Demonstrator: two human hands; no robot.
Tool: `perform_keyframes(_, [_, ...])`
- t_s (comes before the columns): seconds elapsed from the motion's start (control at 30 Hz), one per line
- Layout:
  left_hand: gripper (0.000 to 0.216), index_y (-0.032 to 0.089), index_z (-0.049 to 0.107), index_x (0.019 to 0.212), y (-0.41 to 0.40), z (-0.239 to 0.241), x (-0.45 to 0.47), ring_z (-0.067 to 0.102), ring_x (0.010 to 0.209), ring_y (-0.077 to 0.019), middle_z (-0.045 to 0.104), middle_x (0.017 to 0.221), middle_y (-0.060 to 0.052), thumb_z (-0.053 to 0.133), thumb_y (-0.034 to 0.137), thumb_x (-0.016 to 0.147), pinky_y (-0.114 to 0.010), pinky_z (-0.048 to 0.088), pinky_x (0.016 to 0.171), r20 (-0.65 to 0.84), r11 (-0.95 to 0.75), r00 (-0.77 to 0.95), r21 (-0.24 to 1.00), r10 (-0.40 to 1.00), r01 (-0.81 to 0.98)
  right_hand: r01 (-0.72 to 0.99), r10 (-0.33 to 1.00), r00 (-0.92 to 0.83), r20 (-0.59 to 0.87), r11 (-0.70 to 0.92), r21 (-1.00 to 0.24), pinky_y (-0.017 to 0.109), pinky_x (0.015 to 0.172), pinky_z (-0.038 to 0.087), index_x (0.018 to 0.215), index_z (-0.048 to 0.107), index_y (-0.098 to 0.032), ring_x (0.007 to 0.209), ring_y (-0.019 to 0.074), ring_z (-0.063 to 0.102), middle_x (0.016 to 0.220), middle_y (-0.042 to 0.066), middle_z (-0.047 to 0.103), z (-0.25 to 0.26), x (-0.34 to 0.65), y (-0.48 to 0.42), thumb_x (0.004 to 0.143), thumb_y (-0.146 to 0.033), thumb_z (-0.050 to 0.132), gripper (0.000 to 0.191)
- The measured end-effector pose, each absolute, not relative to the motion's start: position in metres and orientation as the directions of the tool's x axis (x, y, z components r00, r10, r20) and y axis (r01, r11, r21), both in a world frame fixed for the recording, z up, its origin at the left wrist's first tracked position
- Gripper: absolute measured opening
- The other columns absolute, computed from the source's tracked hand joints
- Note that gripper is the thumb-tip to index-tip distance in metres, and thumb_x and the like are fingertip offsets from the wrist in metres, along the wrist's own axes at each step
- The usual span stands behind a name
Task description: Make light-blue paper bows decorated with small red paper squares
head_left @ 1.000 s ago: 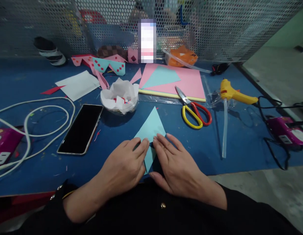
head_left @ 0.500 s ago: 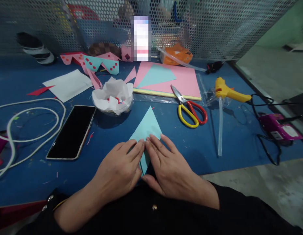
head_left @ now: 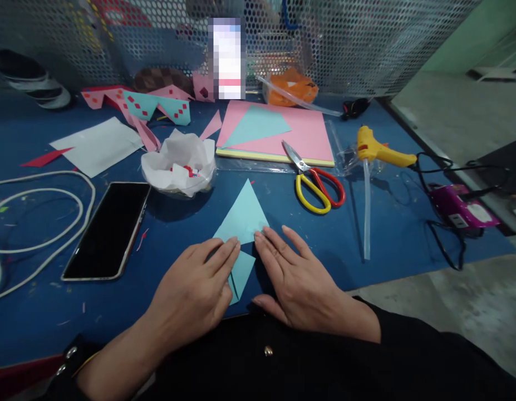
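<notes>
A folded sheet of light blue paper (head_left: 242, 214) lies on the blue table right in front of me, its pointed end facing away. Its lower part shows a crease line and a narrow dark gap. My left hand (head_left: 195, 287) rests flat along the paper's left side, fingertips pressing near the fold and covering part of it. My right hand (head_left: 301, 281) has its fingers stretched out, the tips at the paper's right edge, the thumb apart on the near side. Neither hand grips anything.
Scissors (head_left: 324, 196), a glue gun (head_left: 385, 153) and a purple power box (head_left: 464, 206) lie to the right. Behind are stacked coloured sheets (head_left: 308, 131), a paper-lined bowl (head_left: 178, 161) and paper masks (head_left: 157, 106). A phone (head_left: 109, 228) and white cable (head_left: 88, 203) lie left.
My right hand has slid right, away from the left, uncovering more of the paper's lower part. My left hand stays on the paper. The whole view has shifted a little rightward.
</notes>
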State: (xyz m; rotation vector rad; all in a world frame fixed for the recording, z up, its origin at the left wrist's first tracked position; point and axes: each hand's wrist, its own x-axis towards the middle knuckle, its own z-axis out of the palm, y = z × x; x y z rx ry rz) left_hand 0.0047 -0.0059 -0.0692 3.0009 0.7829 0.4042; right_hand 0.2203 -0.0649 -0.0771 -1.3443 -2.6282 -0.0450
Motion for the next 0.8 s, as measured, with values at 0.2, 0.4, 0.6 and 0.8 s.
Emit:
perform_keyframes(0.2, [0.044,-0.004,0.064,0.124,-0.0063,-0.0689,0.0034,0.059,0.108,-0.0373,0.067,0.128,-0.022,0.048,0.009,0.085,-0.054,0.056,0.083,0.254,-0.879,0.843,0.081,0.474,0.470,0.860,0.847,-0.480,0.227,0.506,-0.072,0.059,0.118,0.029,0.143,0.039,0.013,0.144,0.0413,0.034,0.148,0.030,0.045,-0.0810,0.2199,-0.0709,0.099,-0.051,0.040,0.077])
perform_keyframes(0.4, [0.044,-0.003,0.064,0.123,-0.0055,-0.0682,0.0052,0.060,0.107,-0.0361,0.068,0.127,-0.021,0.049,0.009,0.084,-0.052,0.057,0.084,0.266,-0.881,0.842,0.082,0.469,0.465,0.879,0.873,-0.417,0.253,0.458,-0.134,0.057,0.117,0.032,0.145,0.036,0.011,0.149,0.0386,0.025,0.151,0.027,0.044,-0.0817,0.2213,-0.0702,0.095,-0.061,0.042,0.088])
perform_keyframes(0.6, [0.044,-0.003,0.064,0.123,-0.0048,-0.0707,0.0052,0.060,0.107,-0.0363,0.069,0.127,-0.021,0.050,0.009,0.084,-0.051,0.057,0.083,0.286,-0.884,0.840,0.060,0.461,0.465,0.904,0.892,-0.394,0.222,0.420,-0.083,0.056,0.119,0.026,0.146,0.033,0.012,0.148,0.0402,0.027,0.151,0.029,0.043,-0.0850,0.2229,-0.0676,0.093,-0.070,0.040,0.098])
perform_keyframes(0.8, [0.044,-0.004,0.066,0.122,-0.0061,-0.0711,0.0036,0.061,0.104,-0.0364,0.070,0.125,-0.020,0.050,0.010,0.083,-0.051,0.057,0.081,0.302,-0.883,0.834,0.065,0.461,0.465,0.910,0.900,-0.368,0.234,0.400,-0.105,0.055,0.120,0.023,0.149,0.027,0.010,0.151,0.0378,0.020,0.155,0.027,0.037,-0.0816,0.2248,-0.0664,0.093,-0.070,0.038,0.099])
